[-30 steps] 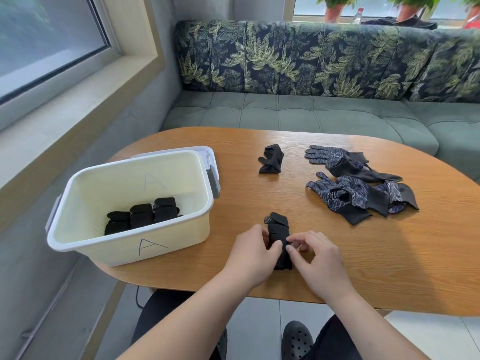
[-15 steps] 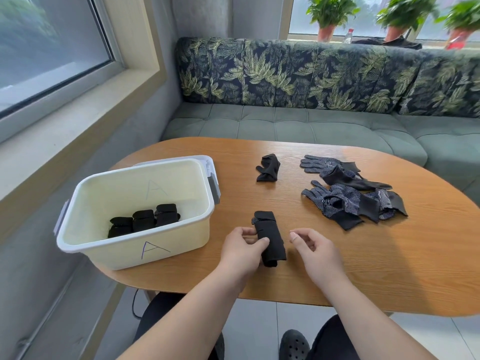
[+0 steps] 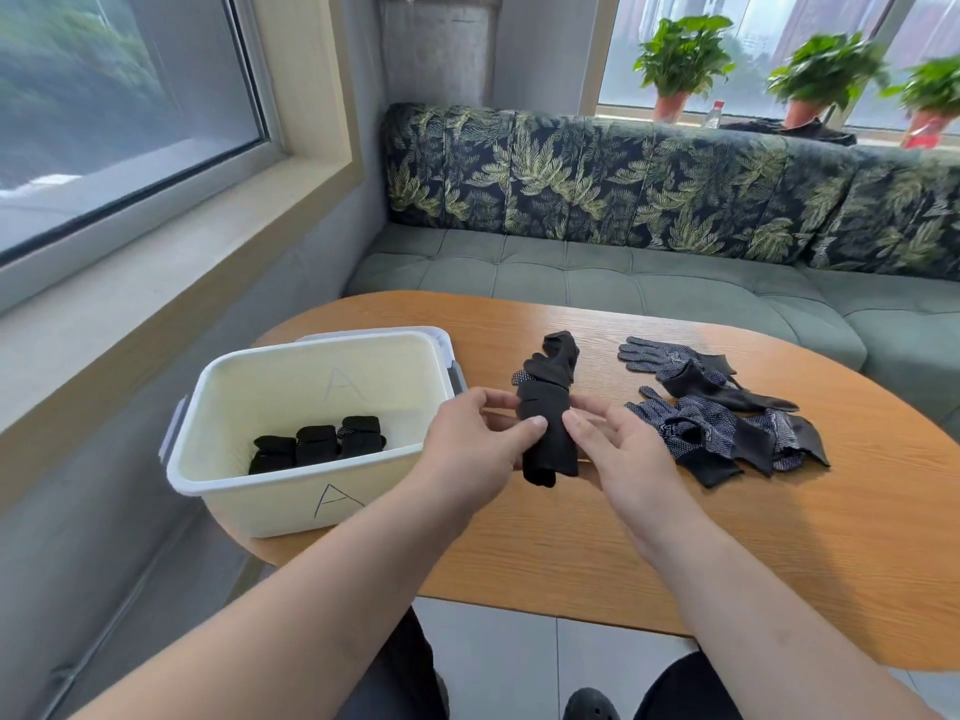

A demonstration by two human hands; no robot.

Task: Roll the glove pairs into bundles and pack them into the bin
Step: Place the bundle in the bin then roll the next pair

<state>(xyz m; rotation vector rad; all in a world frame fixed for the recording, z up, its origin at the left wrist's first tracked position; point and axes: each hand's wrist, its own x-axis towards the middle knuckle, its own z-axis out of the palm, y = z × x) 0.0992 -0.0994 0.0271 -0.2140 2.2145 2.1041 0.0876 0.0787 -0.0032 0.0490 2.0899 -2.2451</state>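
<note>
Head view: your left hand and right hand meet over the middle of the table, with a black glove roll between them. Left thumb lies across the roll's left side, fingers curled behind it, a firm pinch. Right thumb tip presses the roll's right edge, and the fingers reach behind it, so that hand grips the roll too, more loosely, with its palm turned up toward you. The roll stands lengthwise away from you, a patch of dotted fabric showing at its far left corner. You cannot tell whether its near end touches the table. Just behind it a crumpled black glove lies on the wood. To the right, near your right hand but apart from it, sits a loose pile of dotted gloves, overlapping one another. To the left stands the bin, cream plastic, marked "A" on its front wall and inner back wall, close beside your left hand. Three black bundles sit in a row on its floor, touching each other, toward the near wall. A sofa runs behind the table.
</note>
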